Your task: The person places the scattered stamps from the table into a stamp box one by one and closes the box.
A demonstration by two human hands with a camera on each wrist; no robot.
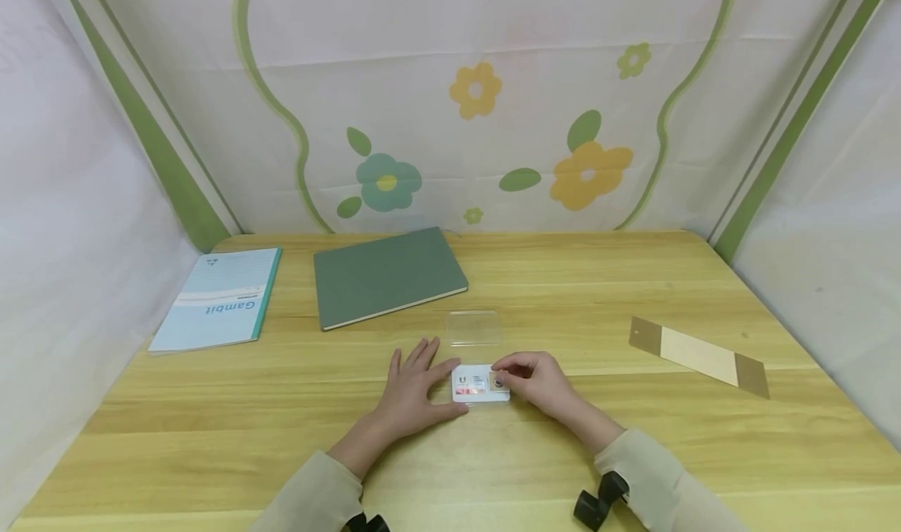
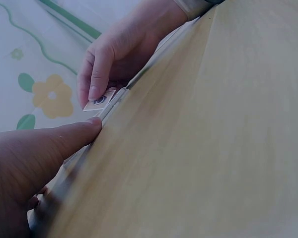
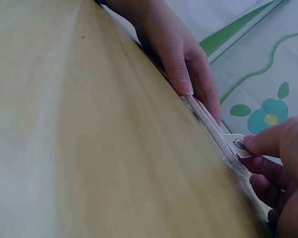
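A small flat white card with printed labels lies on the table in front of me, with a clear plastic edge under it in the right wrist view. My left hand holds the card by its edges, thumb at the near side and index finger at the far corner; the other fingers are spread on the table. With thumb and fingers, my right hand pinches a small tan piece bearing a dark emblem, at the right end of the card. Part of that piece is hidden by the fingers.
Just beyond the card lies a clear plastic cover. A dark green notebook sits farther back, and a pale blue Gambit notebook at the left. On the right is a tan-and-cream strip. A flowered curtain encloses the table.
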